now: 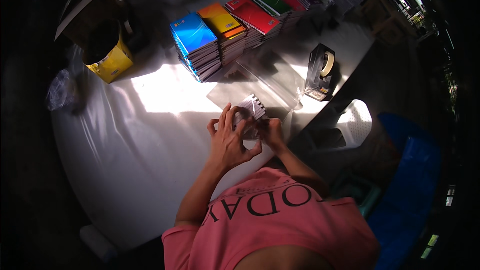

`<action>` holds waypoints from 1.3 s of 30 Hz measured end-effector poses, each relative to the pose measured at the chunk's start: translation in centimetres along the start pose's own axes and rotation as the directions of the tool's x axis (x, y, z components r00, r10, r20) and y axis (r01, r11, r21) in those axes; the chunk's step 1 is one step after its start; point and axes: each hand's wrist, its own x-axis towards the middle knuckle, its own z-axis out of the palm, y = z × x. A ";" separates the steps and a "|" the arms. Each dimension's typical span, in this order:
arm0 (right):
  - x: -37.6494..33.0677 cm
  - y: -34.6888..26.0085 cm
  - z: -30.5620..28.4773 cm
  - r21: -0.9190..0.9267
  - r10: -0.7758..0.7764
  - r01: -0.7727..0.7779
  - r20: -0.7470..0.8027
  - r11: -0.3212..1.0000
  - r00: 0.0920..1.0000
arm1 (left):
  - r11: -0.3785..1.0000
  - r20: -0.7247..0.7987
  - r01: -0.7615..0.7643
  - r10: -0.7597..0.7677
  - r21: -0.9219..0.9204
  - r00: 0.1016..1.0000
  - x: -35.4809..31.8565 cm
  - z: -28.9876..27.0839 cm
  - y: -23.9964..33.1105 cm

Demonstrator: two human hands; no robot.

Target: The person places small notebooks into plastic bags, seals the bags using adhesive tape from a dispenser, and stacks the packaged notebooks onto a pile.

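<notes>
Close in front of me, a small stack of spiral notebooks (253, 105) shows white page edges and dark binding loops, with shiny clear plastic about its near part. My left hand (229, 140) curves over the stack's left side, its fingers bent and its thumb curling toward the near end. Against the right side, my right hand (271, 131) is closed, its fingertips pinched at the near right edge. What lies between those fingertips is too small and shaded to make out. Flat on the table just beyond lies a clear plastic sheet or bag (270, 87).
Tall piles of spiral notebooks stand beyond, with blue (192, 32), yellow (220, 20), red (252, 15) and green (271, 2) covers. A black tape dispenser (316, 72) stands right, above a white plastic chair (352, 125). A yellow container (111, 62) sits left on the white-covered table (125, 170).
</notes>
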 end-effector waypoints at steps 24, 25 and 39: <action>5.7 -0.8 -6.1 0.474 -0.392 0.178 0.402 0.862 0.827 | 0.771 -0.245 0.161 -0.382 -0.616 0.891 -1.6 9.8 -3.3; 5.1 -0.8 -7.3 0.442 -0.277 0.101 0.353 0.891 0.894 | 0.868 -0.389 0.074 -0.295 -0.492 0.873 -0.9 8.0 -1.9; 2.5 0.1 -9.0 0.074 -0.589 0.590 0.241 0.804 0.772 | 0.993 -0.455 -0.013 -0.043 -0.119 0.890 -4.7 2.5 -2.6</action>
